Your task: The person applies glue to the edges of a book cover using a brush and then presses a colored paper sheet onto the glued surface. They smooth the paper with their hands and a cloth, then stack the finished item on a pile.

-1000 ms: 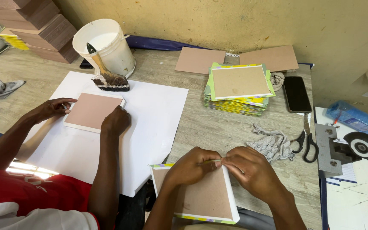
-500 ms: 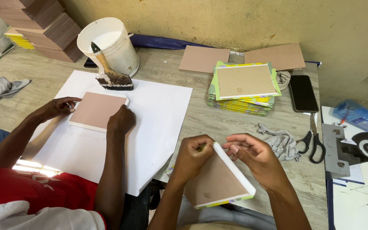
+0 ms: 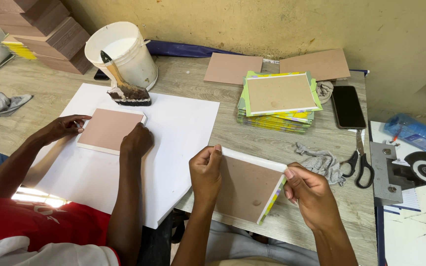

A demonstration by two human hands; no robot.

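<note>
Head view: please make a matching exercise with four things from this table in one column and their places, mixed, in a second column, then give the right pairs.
Things
1. brush
2. scissors
3. black phone
4. booklet

Places
A. between the book stack and the table's right edge
B. held up by left hand and right hand
C. leaning against the white bucket
D. flat beside the grey rag

Pairs: 1-C, 2-D, 3-A, 4-B

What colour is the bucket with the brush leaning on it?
The bucket is white, seen clearly in the head view.
</note>
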